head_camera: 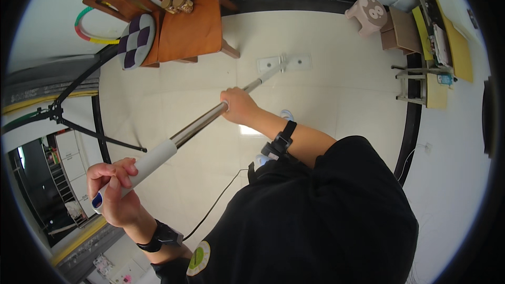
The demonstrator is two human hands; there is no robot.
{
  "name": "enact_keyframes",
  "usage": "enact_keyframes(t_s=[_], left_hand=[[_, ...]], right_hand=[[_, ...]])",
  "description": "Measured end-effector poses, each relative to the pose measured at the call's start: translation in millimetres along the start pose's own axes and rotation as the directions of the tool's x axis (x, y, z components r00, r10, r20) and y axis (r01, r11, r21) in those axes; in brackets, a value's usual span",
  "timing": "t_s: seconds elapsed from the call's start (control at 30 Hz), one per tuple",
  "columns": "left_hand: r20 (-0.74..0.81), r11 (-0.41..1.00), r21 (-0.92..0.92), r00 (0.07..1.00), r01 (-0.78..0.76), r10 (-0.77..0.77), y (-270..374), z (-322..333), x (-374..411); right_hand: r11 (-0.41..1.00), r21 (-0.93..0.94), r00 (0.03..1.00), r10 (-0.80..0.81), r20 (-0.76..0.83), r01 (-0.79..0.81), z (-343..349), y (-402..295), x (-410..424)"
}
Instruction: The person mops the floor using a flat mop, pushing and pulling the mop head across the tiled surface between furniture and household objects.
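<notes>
A flat mop runs diagonally from lower left to upper centre. My left hand (114, 189) is wrapped around the white grip (154, 161) at the top end of its pole. Further down, my right hand (240, 106) grasps the metal pole (201, 123). The white, rectangular mop head (268, 64) lies flat on the pale tiled floor (327, 86), its right part slightly blurred. Both wrists wear black strapped devices. Pale blue slippers (287, 115) show partly beneath my arm and body.
Wooden chairs (191, 27) stand upper left, carrying two jars (182, 4) and a checkered round cushion (137, 41). A hula hoop (83, 33) leans behind them. A black tripod-like stand (55, 111) spreads its legs at left. A pink stool (367, 14) and cardboard box (400, 31) sit upper right.
</notes>
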State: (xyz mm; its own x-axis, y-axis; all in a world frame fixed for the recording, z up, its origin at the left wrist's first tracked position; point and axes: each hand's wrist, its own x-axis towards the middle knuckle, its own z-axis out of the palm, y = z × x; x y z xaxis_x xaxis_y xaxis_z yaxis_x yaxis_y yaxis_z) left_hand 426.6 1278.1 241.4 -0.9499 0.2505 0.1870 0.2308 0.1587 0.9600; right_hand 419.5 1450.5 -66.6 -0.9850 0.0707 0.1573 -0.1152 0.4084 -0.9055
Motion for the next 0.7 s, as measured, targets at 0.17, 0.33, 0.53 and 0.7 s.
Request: enact_keyframes(t_s=[0.17, 0.33, 0.53, 0.7], left_hand=[[0.216, 0.994, -0.009, 0.97, -0.11, 0.109, 0.5, -5.8, 5.8], [0.159, 0.99, -0.02, 0.977, -0.137, 0.138, -16.0, 14.9, 23.5], [0.307, 0.997, 0.045, 0.95, -0.07, 0.053, -83.0, 102.3, 43.3], [0.313, 0.998, 0.061, 0.95, 0.002, -0.021, -119.6, 187.5, 62.2]], right_hand=[[0.993, -0.113, 0.979, 0.047, 0.196, -0.025, -35.9, -9.9, 5.6], [0.979, -0.189, 0.995, -0.061, 0.084, 0.076, -65.9, 19.6, 46.9], [0.933, -0.358, 0.997, -0.062, -0.049, 0.041, -119.7, 132.2, 95.9], [0.849, -0.482, 0.977, 0.19, -0.102, -0.215, -168.8, 196.1, 115.4]])
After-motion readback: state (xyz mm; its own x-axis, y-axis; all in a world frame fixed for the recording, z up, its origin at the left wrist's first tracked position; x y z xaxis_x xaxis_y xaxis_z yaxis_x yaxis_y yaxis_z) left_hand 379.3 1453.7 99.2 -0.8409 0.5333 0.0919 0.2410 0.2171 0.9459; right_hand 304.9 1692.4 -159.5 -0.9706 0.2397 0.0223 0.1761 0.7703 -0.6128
